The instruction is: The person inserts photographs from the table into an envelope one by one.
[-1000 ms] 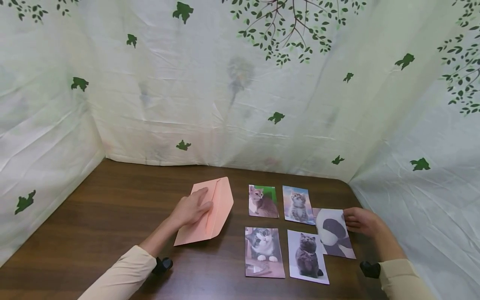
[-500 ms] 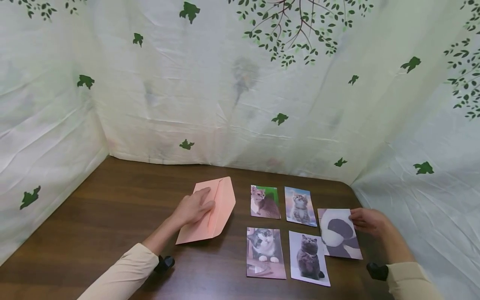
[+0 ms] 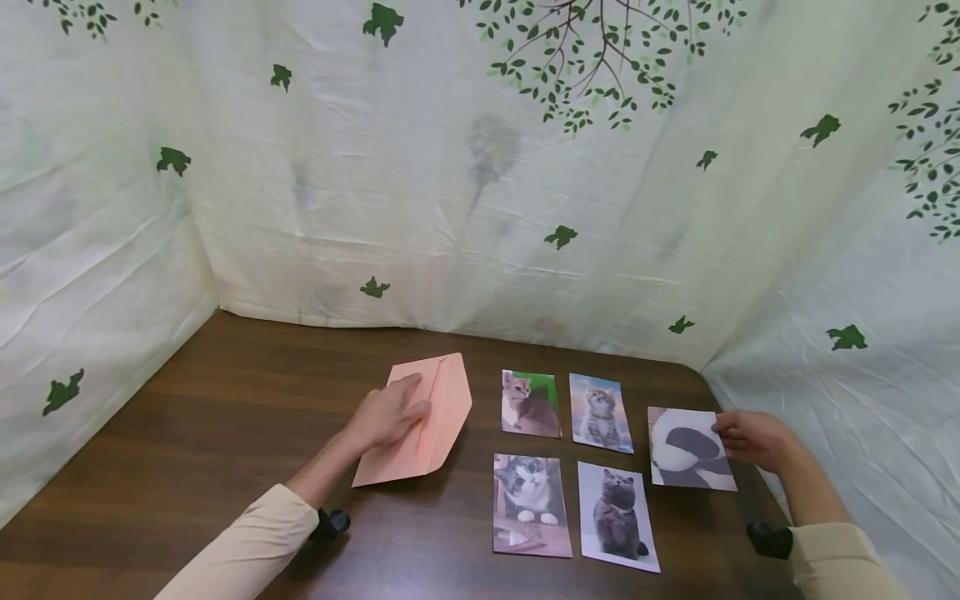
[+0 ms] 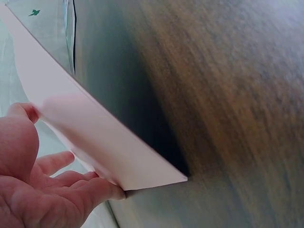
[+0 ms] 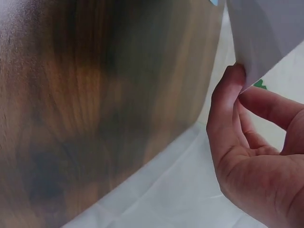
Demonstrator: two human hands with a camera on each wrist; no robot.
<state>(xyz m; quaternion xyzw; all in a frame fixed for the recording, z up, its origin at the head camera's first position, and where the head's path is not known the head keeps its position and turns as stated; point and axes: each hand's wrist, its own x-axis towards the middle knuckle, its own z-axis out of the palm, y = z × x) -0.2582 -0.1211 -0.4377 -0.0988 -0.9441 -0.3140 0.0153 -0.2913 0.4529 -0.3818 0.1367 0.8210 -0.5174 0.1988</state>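
Observation:
My left hand (image 3: pixel 384 417) holds a pink envelope (image 3: pixel 448 417) tilted over the table, its pointed flap out to the right. In the left wrist view the thumb and fingers grip the envelope (image 4: pixel 90 133) along one side, and its lower corner is right at the wood. Between thumb and finger my right hand (image 3: pixel 757 437) pinches a photo card (image 3: pixel 686 475) with rounded dark grey and white shapes, at its upper right corner. The right wrist view shows that card (image 5: pixel 268 33) raised, hanging from the fingertips beyond the table's edge in this view.
Several cat photos lie on the brown table (image 3: pixel 225 433): a tan cat on green (image 3: pixel 528 404), a tabby kitten (image 3: pixel 600 412), a grey-and-white cat (image 3: pixel 531 504) and a dark grey cat (image 3: pixel 618 517). A white leaf-print curtain (image 3: pixel 420 192) stands around the table.
My right hand has drawn the grey-and-white photo card rightward and up, off the neighbouring cat photos it overlapped. The left hand and envelope stay nearly still; the head view has shifted slightly.

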